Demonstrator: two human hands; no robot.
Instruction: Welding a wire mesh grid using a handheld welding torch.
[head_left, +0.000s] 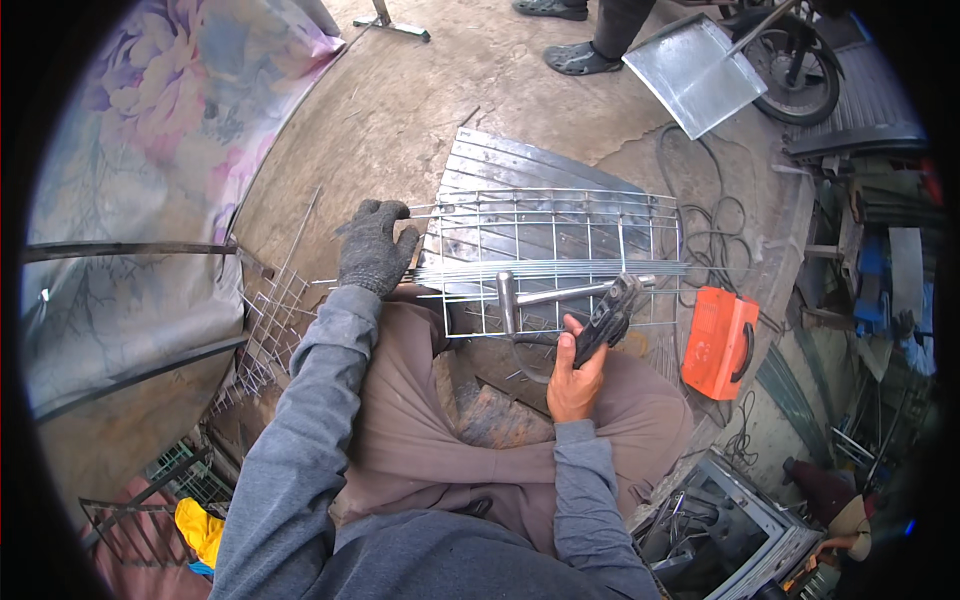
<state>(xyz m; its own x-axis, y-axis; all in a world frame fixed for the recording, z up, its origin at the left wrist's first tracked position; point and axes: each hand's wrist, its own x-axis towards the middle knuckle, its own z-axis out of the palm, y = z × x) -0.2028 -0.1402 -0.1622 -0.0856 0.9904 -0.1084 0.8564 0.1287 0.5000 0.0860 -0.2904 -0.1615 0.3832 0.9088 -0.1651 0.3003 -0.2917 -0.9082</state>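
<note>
My left hand [373, 247], in a dark knit glove, presses down on the left end of a bundle of thin steel rods [560, 268] lying across a wire mesh panel [590, 222]. My bare right hand [577, 372] grips a black electrode holder [607, 316] whose tip sits over the lower right part of the mesh. A grey metal hammer [520, 298] rests on the mesh between my hands. The mesh lies on a ribbed steel sheet [520, 165] on the concrete floor, in front of my knees.
An orange welding machine [720, 342] stands to the right, with black cables [715, 235] coiled behind it. A second mesh piece [268, 325] leans at the left. Another person's feet [578, 58] stand at the top beside a flat metal sheet [690, 72] and a motorbike wheel [800, 85].
</note>
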